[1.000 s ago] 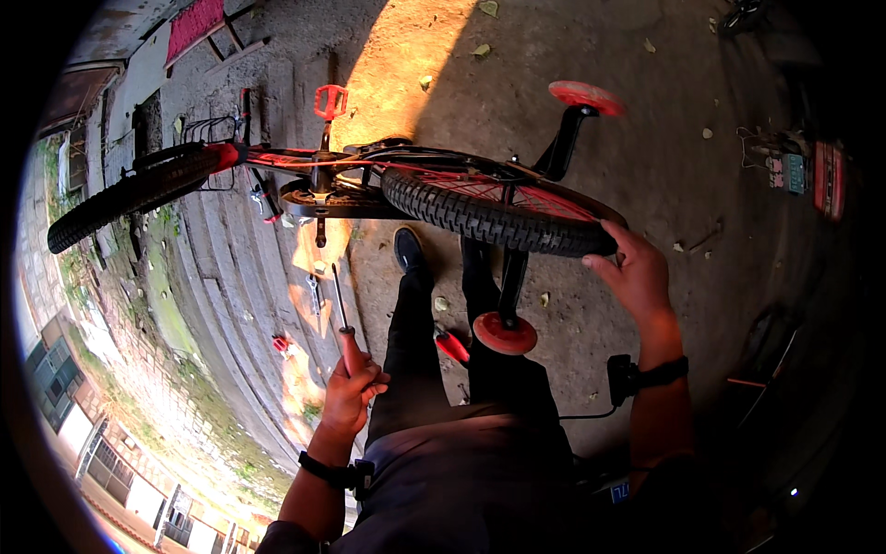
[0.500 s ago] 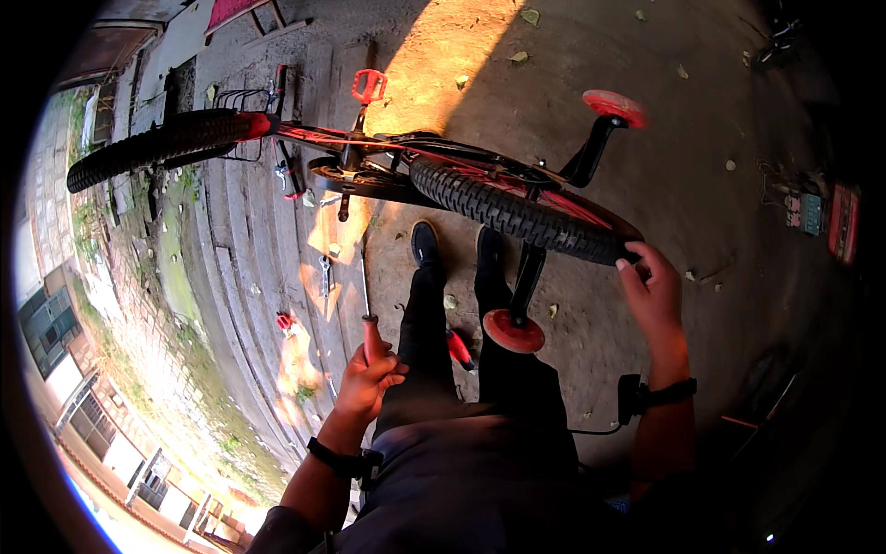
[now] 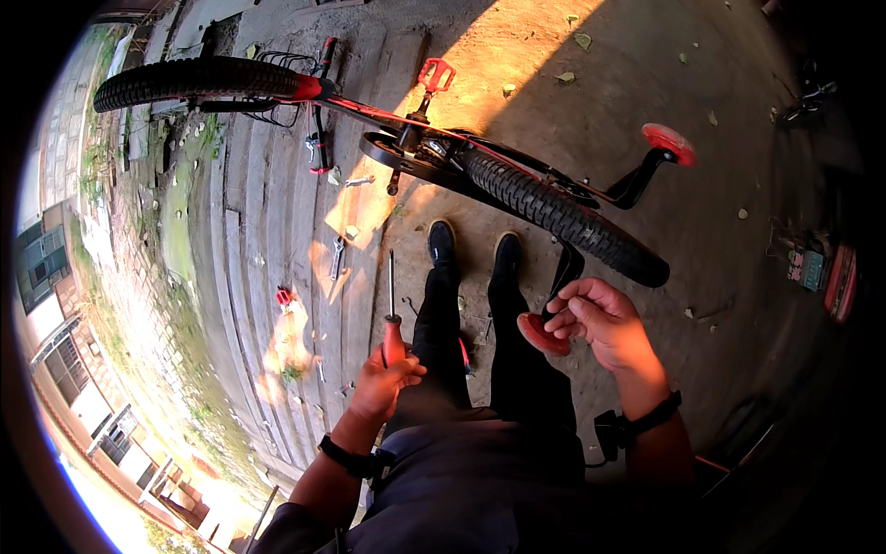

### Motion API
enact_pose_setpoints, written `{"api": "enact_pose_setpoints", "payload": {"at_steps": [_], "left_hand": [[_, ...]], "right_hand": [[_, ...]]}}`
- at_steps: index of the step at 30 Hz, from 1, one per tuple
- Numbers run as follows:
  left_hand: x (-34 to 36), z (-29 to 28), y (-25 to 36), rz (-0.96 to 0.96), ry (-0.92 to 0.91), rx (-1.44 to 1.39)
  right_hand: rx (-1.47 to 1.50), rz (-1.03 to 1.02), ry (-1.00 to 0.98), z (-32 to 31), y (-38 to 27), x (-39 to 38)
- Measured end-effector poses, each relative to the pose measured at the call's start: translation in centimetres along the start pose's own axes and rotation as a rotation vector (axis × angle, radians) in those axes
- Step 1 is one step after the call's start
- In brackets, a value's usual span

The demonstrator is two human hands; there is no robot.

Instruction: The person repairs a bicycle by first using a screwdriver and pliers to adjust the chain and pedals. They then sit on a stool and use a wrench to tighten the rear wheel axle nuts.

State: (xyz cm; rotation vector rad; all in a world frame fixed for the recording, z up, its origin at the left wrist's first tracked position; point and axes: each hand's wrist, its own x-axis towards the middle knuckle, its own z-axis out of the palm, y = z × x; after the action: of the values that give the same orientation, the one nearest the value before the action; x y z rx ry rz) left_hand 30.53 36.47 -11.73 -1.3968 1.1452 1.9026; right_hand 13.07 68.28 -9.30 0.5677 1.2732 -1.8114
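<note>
Masking part of a red training wheel (image 3: 535,334), the right hand (image 3: 604,328) shows its fingers loosely curled; whether they touch the wheel or pinch something small cannot be told. A red object (image 3: 465,355) is largely hidden by a trouser leg (image 3: 441,332). At left, the left hand (image 3: 388,380) clenches a screwdriver (image 3: 394,342) by its red handle, shaft pointing far. Beyond both hands, an upturned bicycle (image 3: 443,174) stretches from front wheel (image 3: 198,79), far left, to rear wheel (image 3: 563,212), nearer right.
</note>
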Motion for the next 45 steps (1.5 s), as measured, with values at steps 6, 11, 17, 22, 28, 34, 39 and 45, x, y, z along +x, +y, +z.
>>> {"api": "enact_pose_setpoints", "payload": {"at_steps": [6, 11, 17, 22, 28, 34, 39, 45], "left_hand": [[0.1, -2.1, 0.6, 0.050, -0.080, -0.033], [0.1, -2.8, 2.0, 0.076, -0.070, 0.015], [0.1, -3.5, 4.2, 0.147, -0.076, 0.119], [0.2, -3.4, 6.4, 0.167, -0.046, 0.268], [0.9, -4.2, 7.5, 0.200, -0.028, 0.278], [1.8, -5.0, 8.6, 0.179, -0.005, 0.243], [2.6, -5.8, 8.6, 0.166, -0.024, 0.189], [3.2, -6.1, 8.7, 0.152, -0.004, 0.189]], "right_hand": [[-0.050, 0.081, -0.078, 5.9, 0.5, 3.7], [-0.101, -0.011, -0.025, 9.5, 1.5, 7.0], [-0.065, -0.039, 0.012, 12.3, 2.0, 10.9], [0.040, -0.029, 0.050, 13.6, 3.0, 14.2], [-0.139, -0.154, 0.122, 14.6, 4.1, 17.9], [-0.996, -0.786, 0.386, 14.3, 3.7, 22.1], [-1.308, -0.709, 0.434, 16.2, 2.1, 24.0], [-1.380, -0.724, 0.447, 16.2, 2.2, 26.1]]}}
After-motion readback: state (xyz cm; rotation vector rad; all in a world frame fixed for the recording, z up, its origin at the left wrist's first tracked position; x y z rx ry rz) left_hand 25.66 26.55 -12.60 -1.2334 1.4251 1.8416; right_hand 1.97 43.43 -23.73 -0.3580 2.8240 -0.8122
